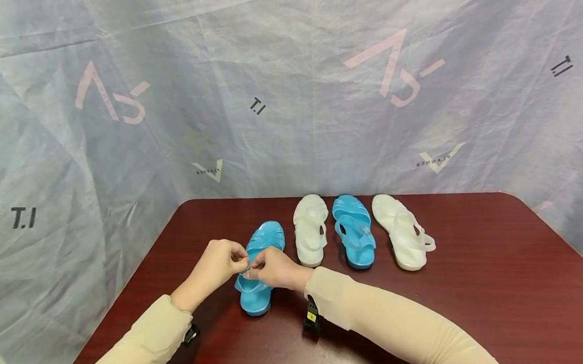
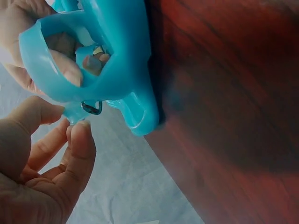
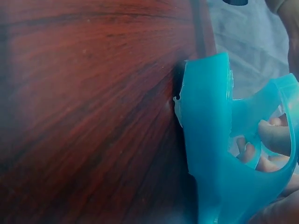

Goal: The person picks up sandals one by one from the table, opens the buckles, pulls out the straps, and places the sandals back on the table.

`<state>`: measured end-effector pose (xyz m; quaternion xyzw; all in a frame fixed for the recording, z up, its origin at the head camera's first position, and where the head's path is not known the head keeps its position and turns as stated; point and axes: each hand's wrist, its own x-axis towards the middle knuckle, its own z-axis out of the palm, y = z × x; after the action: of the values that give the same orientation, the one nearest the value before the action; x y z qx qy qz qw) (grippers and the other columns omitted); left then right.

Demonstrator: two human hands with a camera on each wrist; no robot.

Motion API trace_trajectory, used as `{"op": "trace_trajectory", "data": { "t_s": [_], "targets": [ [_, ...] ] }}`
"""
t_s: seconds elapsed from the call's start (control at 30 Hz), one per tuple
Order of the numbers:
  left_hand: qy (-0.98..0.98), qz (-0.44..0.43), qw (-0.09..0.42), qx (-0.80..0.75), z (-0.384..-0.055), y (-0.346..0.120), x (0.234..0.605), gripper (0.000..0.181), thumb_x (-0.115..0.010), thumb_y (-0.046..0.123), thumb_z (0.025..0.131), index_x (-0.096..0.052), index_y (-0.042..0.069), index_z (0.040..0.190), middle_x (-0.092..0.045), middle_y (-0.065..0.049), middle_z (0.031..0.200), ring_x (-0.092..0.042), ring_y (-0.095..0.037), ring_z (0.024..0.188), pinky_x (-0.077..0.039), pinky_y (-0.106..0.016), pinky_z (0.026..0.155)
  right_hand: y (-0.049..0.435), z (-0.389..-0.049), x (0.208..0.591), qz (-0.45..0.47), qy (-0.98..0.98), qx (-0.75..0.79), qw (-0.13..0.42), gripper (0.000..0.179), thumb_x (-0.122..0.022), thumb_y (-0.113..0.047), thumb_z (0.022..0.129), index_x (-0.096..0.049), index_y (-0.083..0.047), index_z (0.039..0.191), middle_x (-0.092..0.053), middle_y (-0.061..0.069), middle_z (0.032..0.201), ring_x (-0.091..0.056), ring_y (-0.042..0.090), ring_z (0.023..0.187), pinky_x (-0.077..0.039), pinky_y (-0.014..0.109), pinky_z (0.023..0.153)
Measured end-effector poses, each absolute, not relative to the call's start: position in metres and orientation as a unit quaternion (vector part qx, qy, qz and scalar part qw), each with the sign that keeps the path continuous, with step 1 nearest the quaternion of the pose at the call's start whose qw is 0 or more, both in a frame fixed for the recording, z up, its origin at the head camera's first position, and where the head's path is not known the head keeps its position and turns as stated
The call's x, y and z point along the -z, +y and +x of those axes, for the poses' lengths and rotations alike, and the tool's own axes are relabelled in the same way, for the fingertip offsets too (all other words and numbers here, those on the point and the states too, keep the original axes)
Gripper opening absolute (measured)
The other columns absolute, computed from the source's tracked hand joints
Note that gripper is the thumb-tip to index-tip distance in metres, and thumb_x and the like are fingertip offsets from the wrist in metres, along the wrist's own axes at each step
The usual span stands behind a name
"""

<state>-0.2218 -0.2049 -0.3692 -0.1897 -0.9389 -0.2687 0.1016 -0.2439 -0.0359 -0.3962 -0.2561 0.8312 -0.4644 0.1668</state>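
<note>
A translucent blue jelly sandal (image 1: 255,302) sits on the table at the left, toe pointing away, with both hands over its ankle strap. My left hand (image 1: 225,259) pinches the strap's clear end (image 2: 74,112) between thumb and fingertips, right beside a small metal buckle (image 2: 92,108). From the other side, my right hand (image 1: 274,267) holds the strap near the buckle. Its fingers (image 3: 275,136) show through the strap opening in the right wrist view, and the strap partly hides them.
To the right stand a white sandal (image 1: 310,241), another blue sandal (image 1: 357,249) and a second white sandal (image 1: 407,245), set in a row. They rest on a dark red wooden table (image 1: 481,282). A grey printed cloth (image 1: 299,133) hangs behind its far edge.
</note>
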Motion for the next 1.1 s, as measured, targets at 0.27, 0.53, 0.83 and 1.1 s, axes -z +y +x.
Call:
{"op": "trace_trajectory", "data": {
  "t_s": [0.27,0.53,0.83,1.1],
  "targets": [
    [-0.937,-0.157,0.096,0.297,-0.220,-0.210,0.377,0.005,-0.072,0.006,0.082,-0.076,0.009,0.083,-0.069,0.005,0.071,-0.060,-0.006,0.064,-0.051,-0.020,0.057,-0.037,-0.245,0.398,-0.261,0.839,0.446,0.167,0.016,-0.068,-0.022,0.091,-0.078,-0.010,0.094,-0.071,-0.002,0.079,-0.051,0.005,0.063,-0.042,0.019,0.057],
    [-0.934,-0.067,0.075,0.342,-0.206,-0.221,0.385,0.014,-0.079,0.019,0.080,-0.076,0.009,0.089,-0.071,0.002,0.078,-0.063,-0.010,0.069,-0.052,-0.024,0.058,-0.035,-0.244,0.399,-0.247,0.843,0.447,0.170,0.018,-0.069,-0.027,0.091,-0.077,-0.012,0.097,-0.072,-0.002,0.094,-0.058,0.006,0.082,-0.050,0.023,0.069],
    [-0.926,-0.066,0.091,0.360,-0.209,-0.217,0.392,0.015,-0.081,0.019,0.079,-0.079,0.010,0.090,-0.075,-0.002,0.082,-0.065,-0.011,0.069,-0.052,-0.023,0.058,-0.033,-0.246,0.400,-0.246,0.841,0.451,0.172,0.017,-0.070,-0.027,0.090,-0.077,-0.012,0.094,-0.072,-0.004,0.088,-0.057,0.004,0.079,-0.049,0.021,0.066],
    [-0.927,-0.081,0.101,0.353,-0.212,-0.213,0.383,0.014,-0.079,0.018,0.081,-0.078,0.011,0.093,-0.074,0.000,0.078,-0.066,-0.010,0.068,-0.052,-0.024,0.057,-0.032,-0.246,0.399,-0.259,0.836,0.455,0.166,0.015,-0.071,-0.022,0.089,-0.078,-0.010,0.092,-0.073,-0.002,0.086,-0.056,0.004,0.075,-0.047,0.019,0.062]
  ]
}}
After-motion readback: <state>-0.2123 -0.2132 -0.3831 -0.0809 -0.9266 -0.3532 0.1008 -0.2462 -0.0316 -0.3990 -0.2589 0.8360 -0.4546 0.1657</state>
